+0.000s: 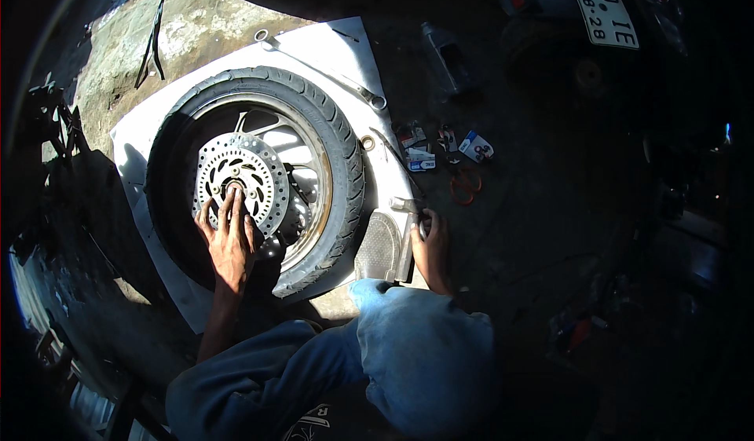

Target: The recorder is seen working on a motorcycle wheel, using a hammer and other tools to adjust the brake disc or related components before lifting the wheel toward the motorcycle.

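A motorcycle wheel [349, 162] with a black tyre lies flat on a white sheet [149, 213]. Its perforated brake disc [271, 182] faces up. My left hand [228, 245] rests over the disc with its fingers stretched apart, and the fingertips touch the hub at the centre. Right of the wheel, my right hand [431, 252] is low at the sheet's edge with curled fingers. Beside it is a hammer-like tool, its metal head [404, 204] above a dark bar [405, 252]. Shadow hides what lies inside the right hand's fingers.
A long ring spanner [318, 72] lies beyond the tyre, and a small metal ring [367, 142] is beside it. Small packages [476, 147], orange-handled scissors [465, 186] and a dark bottle [449, 60] are to the right. A grey textured sole shape [379, 245] sits by my knee [428, 354].
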`<action>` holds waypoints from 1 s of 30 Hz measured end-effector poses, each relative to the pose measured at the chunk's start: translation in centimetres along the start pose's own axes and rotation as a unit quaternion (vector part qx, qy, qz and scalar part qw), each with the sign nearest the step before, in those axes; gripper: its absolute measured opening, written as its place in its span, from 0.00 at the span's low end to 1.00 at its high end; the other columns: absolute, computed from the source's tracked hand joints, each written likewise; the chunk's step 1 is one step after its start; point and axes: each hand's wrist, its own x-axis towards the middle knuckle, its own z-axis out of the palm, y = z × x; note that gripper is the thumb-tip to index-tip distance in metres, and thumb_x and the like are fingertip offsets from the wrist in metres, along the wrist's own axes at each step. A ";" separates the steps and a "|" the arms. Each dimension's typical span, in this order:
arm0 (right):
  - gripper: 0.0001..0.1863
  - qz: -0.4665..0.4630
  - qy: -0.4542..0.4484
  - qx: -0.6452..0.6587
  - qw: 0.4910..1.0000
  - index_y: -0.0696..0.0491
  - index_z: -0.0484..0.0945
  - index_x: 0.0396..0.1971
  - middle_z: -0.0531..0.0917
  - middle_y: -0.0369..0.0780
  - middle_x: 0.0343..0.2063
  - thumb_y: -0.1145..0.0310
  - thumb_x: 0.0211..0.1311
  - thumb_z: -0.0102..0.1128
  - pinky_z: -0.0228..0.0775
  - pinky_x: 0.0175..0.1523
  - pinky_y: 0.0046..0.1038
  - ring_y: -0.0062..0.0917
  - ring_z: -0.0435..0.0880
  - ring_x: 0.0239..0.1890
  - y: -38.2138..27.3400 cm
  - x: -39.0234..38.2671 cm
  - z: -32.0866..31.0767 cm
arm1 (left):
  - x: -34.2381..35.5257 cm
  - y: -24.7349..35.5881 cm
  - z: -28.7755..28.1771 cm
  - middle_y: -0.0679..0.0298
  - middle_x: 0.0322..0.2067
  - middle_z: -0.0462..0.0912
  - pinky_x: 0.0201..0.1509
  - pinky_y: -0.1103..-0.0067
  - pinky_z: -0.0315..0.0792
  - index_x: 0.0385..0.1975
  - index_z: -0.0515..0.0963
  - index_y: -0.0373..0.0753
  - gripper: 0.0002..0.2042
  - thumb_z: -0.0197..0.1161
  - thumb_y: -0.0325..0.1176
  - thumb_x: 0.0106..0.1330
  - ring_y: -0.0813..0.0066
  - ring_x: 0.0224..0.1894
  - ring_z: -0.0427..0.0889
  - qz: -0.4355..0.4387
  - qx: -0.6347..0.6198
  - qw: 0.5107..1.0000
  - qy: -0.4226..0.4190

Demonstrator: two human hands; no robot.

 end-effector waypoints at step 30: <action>0.16 0.106 -0.294 0.133 0.941 0.58 0.84 0.55 0.85 0.40 0.29 0.70 0.72 0.60 0.76 0.32 0.25 0.14 0.77 0.25 -5.4 6.2 2.7 | -9.4 3.9 -0.6 0.50 0.72 0.64 0.74 0.48 0.56 0.75 0.62 0.43 0.44 0.72 0.51 0.60 0.43 0.69 0.67 0.127 -0.116 0.961 -0.218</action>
